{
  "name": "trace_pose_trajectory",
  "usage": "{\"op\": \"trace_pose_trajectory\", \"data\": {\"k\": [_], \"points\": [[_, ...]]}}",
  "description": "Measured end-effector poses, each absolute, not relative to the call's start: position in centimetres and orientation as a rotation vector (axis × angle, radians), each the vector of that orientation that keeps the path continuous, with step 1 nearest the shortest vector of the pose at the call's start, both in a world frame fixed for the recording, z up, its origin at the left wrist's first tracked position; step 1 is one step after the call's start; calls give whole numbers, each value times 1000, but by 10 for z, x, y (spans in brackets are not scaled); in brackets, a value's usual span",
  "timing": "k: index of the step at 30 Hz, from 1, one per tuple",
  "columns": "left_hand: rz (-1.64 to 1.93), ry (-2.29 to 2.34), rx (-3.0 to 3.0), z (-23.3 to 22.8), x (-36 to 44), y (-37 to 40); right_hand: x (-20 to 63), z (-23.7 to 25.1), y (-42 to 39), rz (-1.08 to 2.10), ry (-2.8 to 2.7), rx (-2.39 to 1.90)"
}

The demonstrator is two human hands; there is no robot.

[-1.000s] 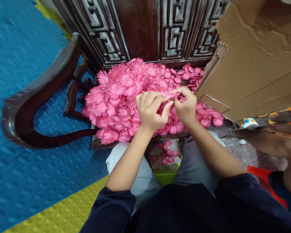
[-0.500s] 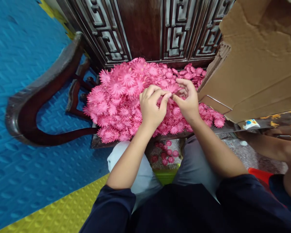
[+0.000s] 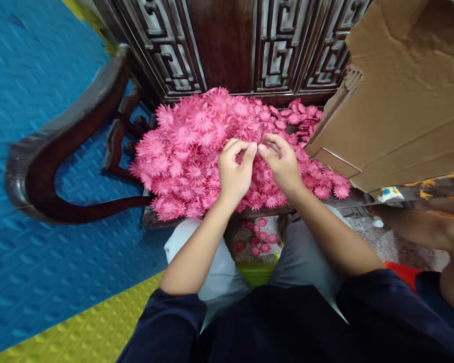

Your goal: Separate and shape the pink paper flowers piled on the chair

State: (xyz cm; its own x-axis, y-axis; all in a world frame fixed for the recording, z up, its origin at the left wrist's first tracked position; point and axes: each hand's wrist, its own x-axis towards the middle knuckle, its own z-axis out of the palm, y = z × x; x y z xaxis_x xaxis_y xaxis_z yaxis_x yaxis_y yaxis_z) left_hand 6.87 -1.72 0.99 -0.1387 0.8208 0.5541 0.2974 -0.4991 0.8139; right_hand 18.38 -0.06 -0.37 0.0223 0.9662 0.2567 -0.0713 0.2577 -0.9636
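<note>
Both hands sit slightly higher vs 0.5 s ago. Left hand (image 3: 234, 171) & right hand (image 3: 282, 164) pinch fingertips together over pink flower pile (image 3: 185, 151) on chair seat; pinched item too small to tell. Cardboard box (image 3: 397, 91) cut off at right.

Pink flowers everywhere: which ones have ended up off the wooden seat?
The small cluster of pink flowers on the speckled floor between the person's knees; the big pile lies on the seat.

Cardboard box (image 3: 404, 96) overhangs the pink flower pile (image 3: 189, 151) on the right; carved wooden panel (image 3: 219, 45) closes the far side; curved armrest (image 3: 60, 146) bounds the left. Access remains from above and the near edge.
</note>
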Motion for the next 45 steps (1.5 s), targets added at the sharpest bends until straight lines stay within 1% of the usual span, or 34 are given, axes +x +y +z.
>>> {"op": "trace_pose_trajectory", "data": {"k": [7,19,25,33,45], "points": [[1788,1333,1856,7,75,-25,185,-2,2,1076,-1267,-961],[1730,1413,1816,6,76,-25,187,3,-2,1120,-1297,-1025],[1679,1301,1728,7,71,-20,185,8,-4,1143,-1297,-1041],[1415,1110,1491,12,57,-9,184,6,-5,1239,-1304,-1028],[1437,1124,1532,12,54,-9,186,2,-2,1214,-1271,-1020]]}}
